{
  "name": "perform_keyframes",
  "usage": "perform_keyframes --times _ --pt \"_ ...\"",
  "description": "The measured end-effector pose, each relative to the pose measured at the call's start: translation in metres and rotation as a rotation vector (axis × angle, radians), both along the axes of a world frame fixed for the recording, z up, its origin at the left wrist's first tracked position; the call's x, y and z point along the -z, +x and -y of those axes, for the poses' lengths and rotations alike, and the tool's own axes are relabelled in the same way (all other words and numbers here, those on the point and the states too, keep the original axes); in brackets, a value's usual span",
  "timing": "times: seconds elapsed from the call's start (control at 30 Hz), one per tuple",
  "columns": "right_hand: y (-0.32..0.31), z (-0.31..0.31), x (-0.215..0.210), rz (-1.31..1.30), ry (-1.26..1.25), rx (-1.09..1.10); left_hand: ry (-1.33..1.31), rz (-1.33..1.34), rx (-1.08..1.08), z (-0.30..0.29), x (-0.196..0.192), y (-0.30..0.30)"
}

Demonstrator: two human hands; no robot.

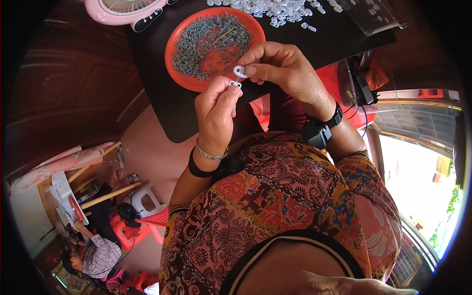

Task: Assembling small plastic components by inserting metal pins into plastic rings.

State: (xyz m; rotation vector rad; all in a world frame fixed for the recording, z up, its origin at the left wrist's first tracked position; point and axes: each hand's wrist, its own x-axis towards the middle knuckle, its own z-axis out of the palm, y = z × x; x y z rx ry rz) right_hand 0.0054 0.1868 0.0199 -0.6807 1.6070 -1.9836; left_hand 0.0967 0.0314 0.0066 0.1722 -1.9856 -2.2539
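My left hand (216, 110) pinches a small white plastic piece (235, 84) with two rounded lobes between thumb and fingertips. Just above it, my right hand (285, 69) grips another white plastic piece (239, 72) with a ring-like end. A thin, shiny shank shows between the two pieces, perhaps a screw; its ends are hidden. Both hands are held close together in front of the near edge of an orange-red plate (193, 85). Many small grey screw-like parts (196, 42) cover the plate, with a thin tan stick (224, 34) lying among them.
The plate rests on a black table (162, 103). Behind it are a heap of white plastic pieces (280, 11), a pink fan (123, 14) and a clear container (371, 19). At lower left, another person (101, 255) sits near red stools (125, 231).
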Motion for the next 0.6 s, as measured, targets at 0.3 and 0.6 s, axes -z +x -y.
perform_keyframes --times 0.3,0.6 --pt "0.0016 -0.0012 -0.0013 -0.015 0.008 -0.012 -0.037 0.0 -0.004 -0.0023 -0.0023 0.0012" --pt "0.0002 -0.002 -0.0002 0.112 0.015 -0.046 -0.045 -0.003 -0.001 -0.0033 -0.006 0.0027"
